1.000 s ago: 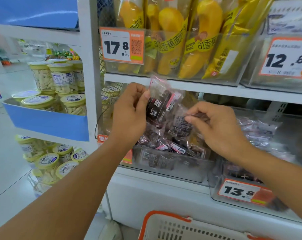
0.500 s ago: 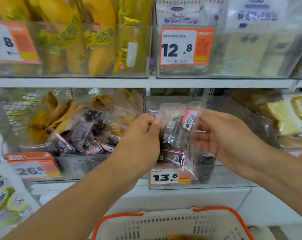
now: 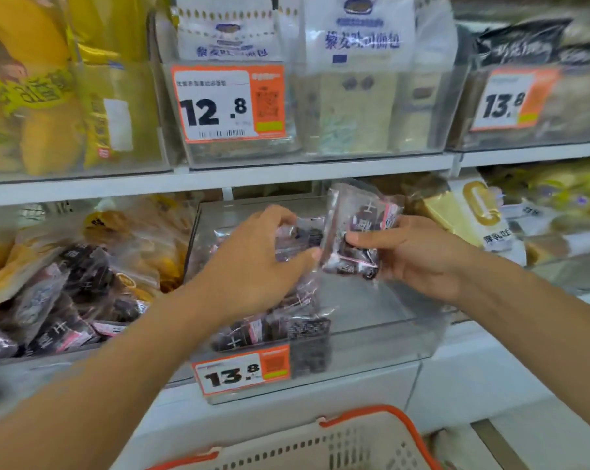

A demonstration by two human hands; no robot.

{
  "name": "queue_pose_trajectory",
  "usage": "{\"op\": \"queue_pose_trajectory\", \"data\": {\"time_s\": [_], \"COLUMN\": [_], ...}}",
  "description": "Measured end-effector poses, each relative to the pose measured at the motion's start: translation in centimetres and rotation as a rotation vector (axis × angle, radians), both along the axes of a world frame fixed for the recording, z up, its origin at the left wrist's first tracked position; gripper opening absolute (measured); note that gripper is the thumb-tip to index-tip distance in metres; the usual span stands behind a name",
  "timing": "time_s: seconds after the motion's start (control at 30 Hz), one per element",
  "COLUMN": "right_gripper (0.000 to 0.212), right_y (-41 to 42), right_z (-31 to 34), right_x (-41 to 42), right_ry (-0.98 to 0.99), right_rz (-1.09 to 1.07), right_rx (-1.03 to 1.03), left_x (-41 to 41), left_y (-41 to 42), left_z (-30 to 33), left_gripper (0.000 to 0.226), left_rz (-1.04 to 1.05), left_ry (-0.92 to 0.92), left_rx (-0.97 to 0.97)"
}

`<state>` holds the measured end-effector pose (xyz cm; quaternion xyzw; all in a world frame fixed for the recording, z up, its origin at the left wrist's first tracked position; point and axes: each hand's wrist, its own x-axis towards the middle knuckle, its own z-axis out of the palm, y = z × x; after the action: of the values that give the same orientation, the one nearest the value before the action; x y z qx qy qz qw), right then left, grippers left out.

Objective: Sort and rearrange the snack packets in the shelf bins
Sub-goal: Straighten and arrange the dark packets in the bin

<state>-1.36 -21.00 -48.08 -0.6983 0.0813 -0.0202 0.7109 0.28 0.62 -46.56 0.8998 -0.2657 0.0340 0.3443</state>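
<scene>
My right hand (image 3: pixel 412 256) grips a clear packet of dark snacks (image 3: pixel 361 228) and holds it upright over the clear middle bin (image 3: pixel 371 337) with the 13.8 price tag. My left hand (image 3: pixel 252 262) grips a second dark snack packet (image 3: pixel 303 235) in the same bin, just left of the first. More dark packets (image 3: pixel 276 327) lie at the front left of this bin. The bin on the left holds a heap of dark packets (image 3: pixel 59 300) mixed with yellow ones.
An upper shelf carries bins of yellow banana bread (image 3: pixel 49 96), white bread bags (image 3: pixel 320 62) and a 12.8 tag. Boxed bread (image 3: pixel 469 215) stands in the bin at the right. A beige shopping basket with orange rim (image 3: pixel 337 446) sits below my arms.
The view moved right from the left bin to the middle bin. The packets, held together before, are now apart, one in each hand, lower inside the middle bin.
</scene>
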Motion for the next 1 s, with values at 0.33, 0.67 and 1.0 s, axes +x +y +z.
{"op": "queue_pose_trajectory", "data": {"time_s": [0.33,0.67,1.0], "right_gripper": [0.096,0.061,0.029], "right_y": [-2.8,-3.2,-2.6], "right_z": [-4.6,-6.6,-7.1], "right_x": [12.1,15.4,15.3], "right_ry": [0.134,0.253,0.158], "right_rz": [0.005,-0.025,-0.005], "right_rx": [-0.359,-0.794,-0.982], "left_x": [13.6,17.1,16.5], "left_y": [-6.8,-12.2,-11.8], "left_z": [-1.5,-3.8,-2.3], "left_gripper": [0.1,0.055,0.065], "left_rz": [-0.009,0.087,0.077], "left_ry": [0.034,-0.11,-0.1], "left_rx": [0.506,0.717,0.657]}}
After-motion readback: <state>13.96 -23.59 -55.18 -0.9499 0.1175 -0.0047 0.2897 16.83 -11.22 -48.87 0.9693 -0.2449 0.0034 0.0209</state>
